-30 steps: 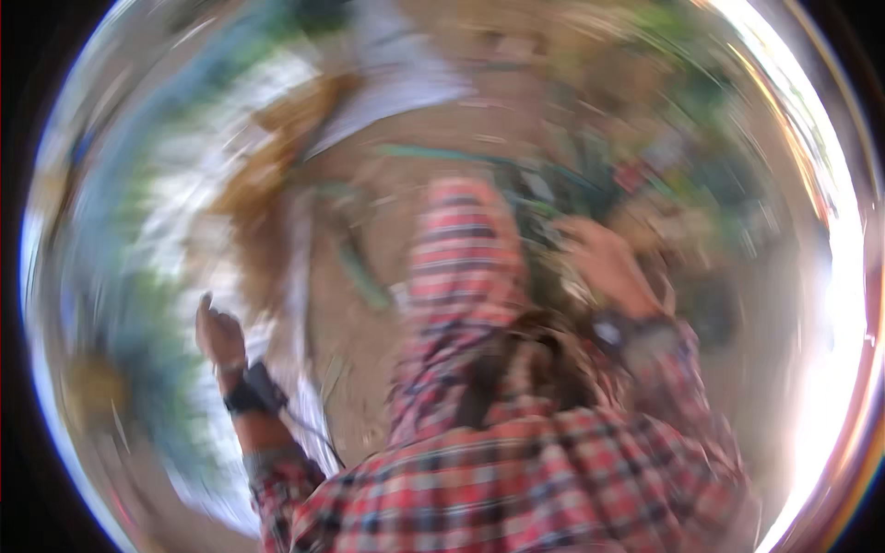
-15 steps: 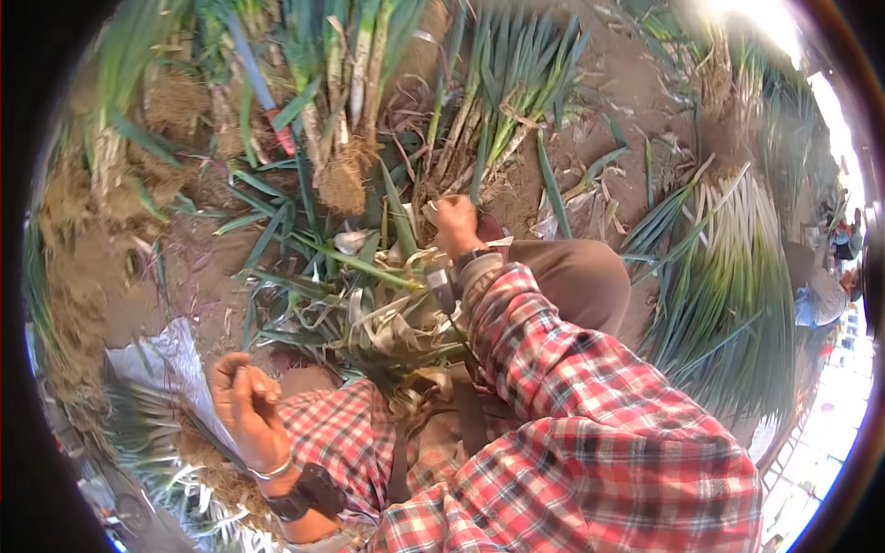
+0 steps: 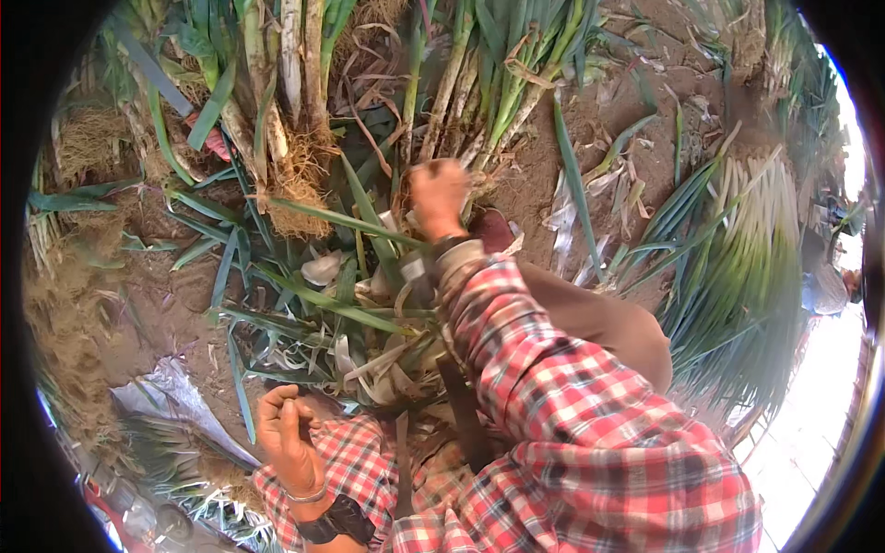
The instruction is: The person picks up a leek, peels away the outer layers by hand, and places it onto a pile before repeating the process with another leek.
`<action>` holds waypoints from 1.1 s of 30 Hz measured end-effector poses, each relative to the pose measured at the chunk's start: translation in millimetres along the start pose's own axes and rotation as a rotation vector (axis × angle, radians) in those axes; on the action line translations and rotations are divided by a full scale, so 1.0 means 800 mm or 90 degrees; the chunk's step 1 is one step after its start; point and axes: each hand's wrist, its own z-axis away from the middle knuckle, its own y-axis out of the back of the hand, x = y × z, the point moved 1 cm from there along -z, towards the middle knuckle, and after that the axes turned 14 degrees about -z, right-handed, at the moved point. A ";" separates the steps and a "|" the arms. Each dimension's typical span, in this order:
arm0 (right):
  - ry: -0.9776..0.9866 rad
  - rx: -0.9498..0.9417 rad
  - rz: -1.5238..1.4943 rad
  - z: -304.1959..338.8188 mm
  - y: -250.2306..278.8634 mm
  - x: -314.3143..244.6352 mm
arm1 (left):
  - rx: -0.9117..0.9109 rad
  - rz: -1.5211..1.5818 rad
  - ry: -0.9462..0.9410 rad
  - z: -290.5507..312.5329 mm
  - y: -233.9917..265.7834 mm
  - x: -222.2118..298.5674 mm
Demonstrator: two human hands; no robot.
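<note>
My right hand (image 3: 439, 194) reaches to the root ends of a bunch of long green onions (image 3: 461, 101) lying on the soil. Its fingers are curled in, and the back of the hand hides whatever they grip. Above my left knee, my left hand (image 3: 290, 447) is raised with fingers loosely curled and the thumb close to them; nothing shows in it. Between my legs lies a heap of stripped leaves and pale peelings (image 3: 369, 341). Left of my right hand, a thicker bunch of onions (image 3: 290, 111) ends in shaggy, soil-covered roots.
A fanned pile of cleaned onions (image 3: 747, 249) lies at the right, white ends away from me. A silvery sheet (image 3: 175, 396) and another pile of onions (image 3: 171, 452) are at the lower left. Loose leaves litter the soil. A person (image 3: 825, 286) shows at the far right.
My right hand has moved slightly up and left onto the root ends of the onions. My left hand has shifted right and down, over the knee. The view has tilted a little.
</note>
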 end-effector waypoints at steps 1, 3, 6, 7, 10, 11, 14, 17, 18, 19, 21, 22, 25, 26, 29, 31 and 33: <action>-0.106 0.082 -0.052 -0.026 0.018 0.038 | -0.009 -0.010 -0.003 -0.002 -0.006 0.002; -0.305 0.153 -0.026 -0.039 0.045 0.071 | 0.000 -0.034 0.013 -0.005 -0.007 -0.002; -0.301 0.166 0.069 -0.027 0.032 0.086 | -0.002 -0.047 0.045 -0.007 -0.008 -0.004; -0.393 0.044 -0.145 -0.038 0.045 0.091 | 0.000 -0.048 0.044 -0.006 -0.013 -0.002; -0.330 -0.160 -0.508 -0.038 0.047 -0.005 | -0.011 -0.029 0.030 -0.003 -0.019 0.008; -0.339 -0.211 -0.694 -0.024 0.038 -0.053 | -0.002 -0.048 0.022 0.000 -0.018 0.009; -0.352 -0.458 -0.963 0.004 0.040 -0.154 | 0.062 -0.091 -0.037 0.015 0.001 0.012; -0.178 -0.672 -0.769 0.075 0.049 -0.216 | 0.127 -0.170 -0.155 0.026 0.007 0.057; -0.113 -0.729 -0.721 0.106 0.060 -0.231 | 0.149 -0.217 -0.209 0.027 0.009 0.079; -0.103 -0.760 -0.705 0.132 0.066 -0.231 | 0.172 -0.267 -0.260 0.024 0.010 0.099; -0.131 -0.845 -0.698 0.171 0.096 -0.226 | 0.143 -0.123 -0.289 -0.002 -0.004 0.130; -0.171 -0.923 -0.709 0.193 0.117 -0.236 | 0.111 -0.039 -0.243 -0.009 -0.004 0.141; -0.108 -1.161 -0.536 0.256 0.170 -0.258 | -0.043 0.165 -0.222 -0.008 0.023 0.138; -0.114 -1.219 -0.488 0.267 0.183 -0.261 | -0.047 0.241 -0.201 0.013 0.022 0.150; -0.075 -1.128 -0.454 0.290 0.216 -0.250 | 0.015 0.248 -0.265 0.067 0.033 0.144; -0.023 -1.032 -0.497 0.300 0.228 -0.257 | 0.077 0.178 -0.288 0.085 0.047 0.118; 0.282 -0.845 -0.462 0.303 0.224 -0.275 | 0.130 0.163 -0.303 0.112 0.053 0.108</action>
